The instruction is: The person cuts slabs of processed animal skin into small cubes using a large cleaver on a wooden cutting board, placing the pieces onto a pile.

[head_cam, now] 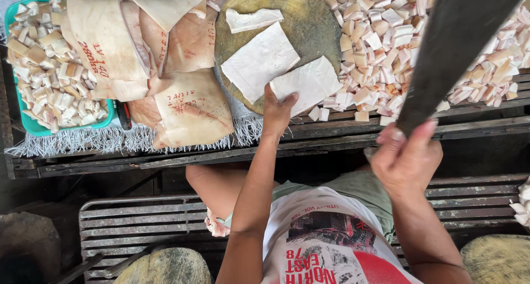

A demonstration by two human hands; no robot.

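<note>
A dark slatted wooden counter (353,137) carries a round, worn chopping block (309,19) resting on a fringed cloth (110,140). The left hand (277,110) presses flat on a pale slab of pork skin (309,82) at the block's near edge, grip open. The right hand (406,157) is closed around a cleaver (458,41) raised to the right. Cut cubes (381,35) heap far right; a teal tray (33,126) of cubes sits left beside large uncut skins (187,107).

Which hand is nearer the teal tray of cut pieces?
Left. The left hand rests on a white slab at the round chopping block, right of the teal tray. The right hand grips a cleaver farther right.
</note>
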